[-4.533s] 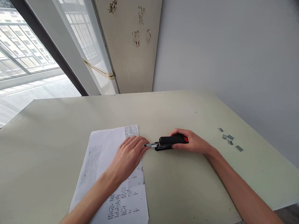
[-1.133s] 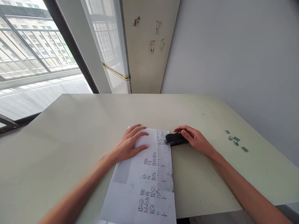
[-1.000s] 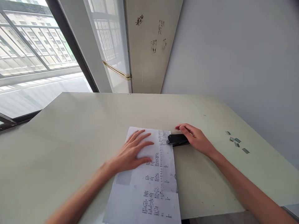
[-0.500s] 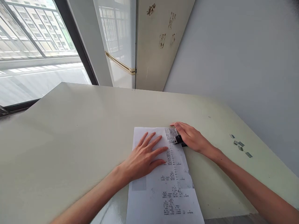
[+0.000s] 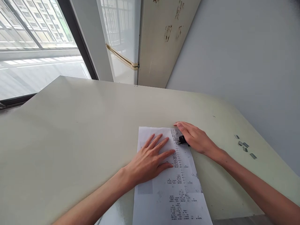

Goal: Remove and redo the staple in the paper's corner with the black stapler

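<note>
My left hand point(image 5: 150, 157) lies flat on the sheets of printed paper point(image 5: 154, 209), its fingers spread toward the printed side. At the paper's upper right edge, my right hand point(image 5: 195, 136) is wrapped over a small black stapler point(image 5: 182, 140). Only the stapler's front end shows, resting over the dense print near the corner; the rest is under the palm. The paper lies lengthwise toward me, with its lower end running out of view.
Several short grey strips, like pieces of staple strip point(image 5: 245, 145), are scattered to the right on the pale table point(image 5: 93, 125). Beyond the table's far edge stands a white fridge point(image 5: 124, 34). A wall point(image 5: 234, 47) borders the right side, and a window point(image 5: 35, 28) is at the left.
The view has shifted slightly, so paper and hands appear a little farther right. Both hands keep their places on the paper and the stapler.
</note>
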Action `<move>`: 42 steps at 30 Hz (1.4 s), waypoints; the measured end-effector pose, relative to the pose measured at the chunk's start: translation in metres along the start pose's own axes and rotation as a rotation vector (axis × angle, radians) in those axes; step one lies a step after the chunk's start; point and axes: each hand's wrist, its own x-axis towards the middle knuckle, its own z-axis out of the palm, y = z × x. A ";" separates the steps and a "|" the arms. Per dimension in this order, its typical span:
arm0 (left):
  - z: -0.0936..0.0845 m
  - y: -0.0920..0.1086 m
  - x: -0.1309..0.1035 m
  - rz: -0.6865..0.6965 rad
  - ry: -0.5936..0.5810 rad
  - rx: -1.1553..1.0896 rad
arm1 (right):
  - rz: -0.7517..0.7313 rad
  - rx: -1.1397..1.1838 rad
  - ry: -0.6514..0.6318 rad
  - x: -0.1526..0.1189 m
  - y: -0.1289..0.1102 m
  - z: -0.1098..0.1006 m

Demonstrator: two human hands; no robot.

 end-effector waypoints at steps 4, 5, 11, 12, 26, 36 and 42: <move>0.001 0.001 0.000 0.001 0.001 -0.015 | -0.004 0.000 0.012 -0.001 -0.001 0.001; 0.001 0.001 0.000 0.000 -0.001 -0.017 | -0.008 0.000 0.017 -0.001 -0.001 0.001; 0.003 0.002 0.000 0.003 0.024 -0.043 | -0.011 -0.018 0.015 0.000 -0.003 0.002; 0.003 0.002 0.000 0.004 0.023 -0.042 | -0.007 -0.022 0.011 0.000 -0.003 0.002; 0.003 0.005 0.001 -0.001 0.007 -0.033 | -0.020 -0.065 0.032 0.002 -0.001 0.006; 0.005 0.004 0.000 -0.001 0.027 -0.048 | -0.007 -0.075 0.046 0.003 0.000 0.009; 0.003 0.005 0.001 -0.004 0.004 -0.029 | 0.005 -0.079 0.038 0.003 0.000 0.009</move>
